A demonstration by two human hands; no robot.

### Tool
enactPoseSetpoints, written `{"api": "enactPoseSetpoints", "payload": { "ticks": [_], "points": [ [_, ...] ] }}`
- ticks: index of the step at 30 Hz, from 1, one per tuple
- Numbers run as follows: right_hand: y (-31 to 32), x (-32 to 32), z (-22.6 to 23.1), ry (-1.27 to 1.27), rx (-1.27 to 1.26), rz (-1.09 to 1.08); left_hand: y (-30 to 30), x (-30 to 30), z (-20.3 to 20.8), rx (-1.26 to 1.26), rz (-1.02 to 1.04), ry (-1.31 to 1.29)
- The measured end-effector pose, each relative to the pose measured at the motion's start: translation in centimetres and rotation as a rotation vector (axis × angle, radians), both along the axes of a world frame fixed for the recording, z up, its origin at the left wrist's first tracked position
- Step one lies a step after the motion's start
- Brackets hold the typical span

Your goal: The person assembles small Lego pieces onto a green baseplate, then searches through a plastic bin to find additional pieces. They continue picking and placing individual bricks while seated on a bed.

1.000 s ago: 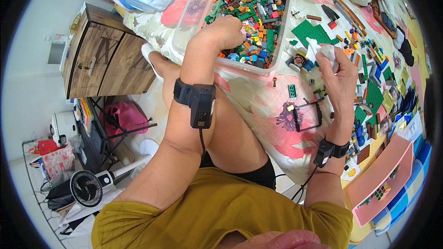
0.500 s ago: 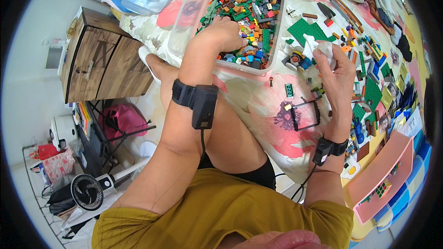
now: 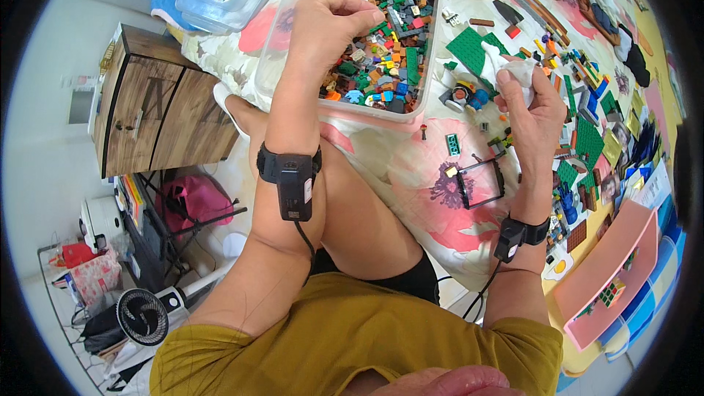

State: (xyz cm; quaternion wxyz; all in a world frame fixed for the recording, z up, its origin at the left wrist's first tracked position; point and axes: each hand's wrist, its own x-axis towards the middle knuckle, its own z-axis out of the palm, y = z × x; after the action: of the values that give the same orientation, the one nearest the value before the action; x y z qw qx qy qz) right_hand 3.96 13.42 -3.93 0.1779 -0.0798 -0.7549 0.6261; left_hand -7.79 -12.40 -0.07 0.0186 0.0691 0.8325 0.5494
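Over the left part of a clear plastic bin [image 3: 273,66] of mixed toy bricks [image 3: 396,37], my left hand [image 3: 330,28] is held with thumb and fingertips pinched together. Whatever is between those fingertips is too small to make out. A crumpled white tissue [image 3: 519,73] is gripped in my right hand [image 3: 534,103], to the right of the bin. Just left of that hand lie a small dark-and-blue toy figure [image 3: 463,95] and a green baseplate [image 3: 469,51].
Loose bricks and plates [image 3: 587,139] spread across the flowered bedsheet [image 3: 396,169] at right. A black frame piece [image 3: 482,185] and a small green brick [image 3: 452,144] lie nearer me. A pink tray [image 3: 587,301] stands at lower right, a wooden cabinet [image 3: 147,103] at left.
My left hand has lifted out of the bricks and moved up and left, its fingers now pinched. My right hand stays in nearly the same place with the tissue.
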Motion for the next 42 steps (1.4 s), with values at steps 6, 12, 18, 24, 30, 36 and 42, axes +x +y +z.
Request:
{"api": "enactPoseSetpoints", "payload": {
  "ticks": [6,12,18,24,30,36,42],
  "points": [
    [-0.9,0.4,0.6,0.044,-0.187,0.021,0.8,0.8,1.2,0.55,-0.251,-0.21],
    [-2.1,1.4,1.7,0.111,-0.42,0.12,3.7,3.2,1.8,0.606,-0.477,-0.258],
    [-3.2,1.9,2.5,0.163,-0.509,0.121,6.5,5.3,2.0,0.519,-0.563,-0.294],
    [-2.5,2.3,2.3,0.173,-0.261,0.038,8.2,7.2,2.1,0.482,-0.579,-0.307],
    [-2.0,1.5,1.6,0.208,-0.513,0.066,7.8,6.6,2.6,0.486,-0.634,-0.534],
    [-1.6,1.6,1.9,0.16,-0.373,0.174,7.5,6.2,2.3,0.549,-0.665,-0.573],
    [-1.4,1.2,1.6,0.089,-0.488,0.175,7.5,6.2,1.7,0.568,-0.71,-0.574]
  ]
}}
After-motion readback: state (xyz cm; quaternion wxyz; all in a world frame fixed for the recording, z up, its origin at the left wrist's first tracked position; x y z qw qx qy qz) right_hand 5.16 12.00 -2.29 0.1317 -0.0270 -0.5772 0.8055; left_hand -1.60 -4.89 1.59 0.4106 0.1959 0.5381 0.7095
